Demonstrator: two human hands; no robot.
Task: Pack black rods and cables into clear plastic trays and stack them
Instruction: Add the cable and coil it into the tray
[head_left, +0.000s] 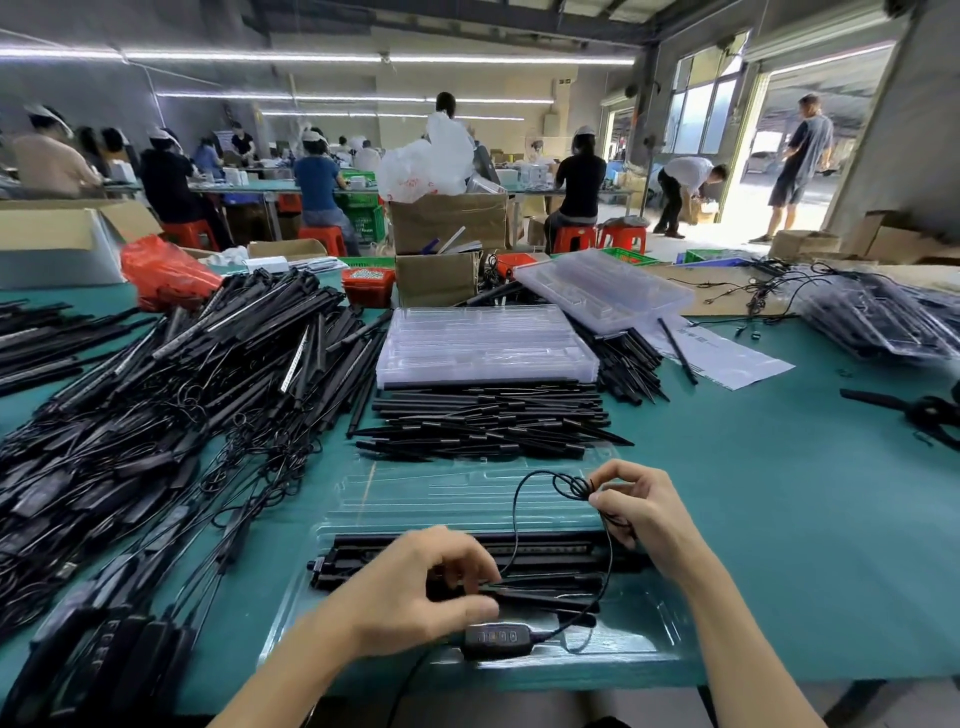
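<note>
Right at the table's near edge, I'm packing the shallow clear plastic tray (649, 631), which is lying flat on the green tabletop (779, 493). Several long black rods (545, 551) are already sitting lengthwise in its moulded slots. I'm pinching the bundled loops of a thin black cable (571, 488) between my right hand's (641, 512) thumb and fingers, held above the tray's far half; the cable is arcing down over the rods. My left hand (415, 587) is pressing on the rods near the tray's middle, fingers curled down onto them, thumb just above the small black inline controller with buttons (497, 638) lying at the tray's near edge. Whether that hand is actually gripping a rod I can't tell.

Step, as I'm judging it: seating the cable, rods mostly in. Next I'm needing to lower the coil into a free pocket without snagging the rods, then tuck the controller.

Beyond the tray, a loose heap of short black rods (488, 415), then a stack of empty clear trays (483, 343); a big tangle of rods with cables (171, 395) is lying to my left.
</note>
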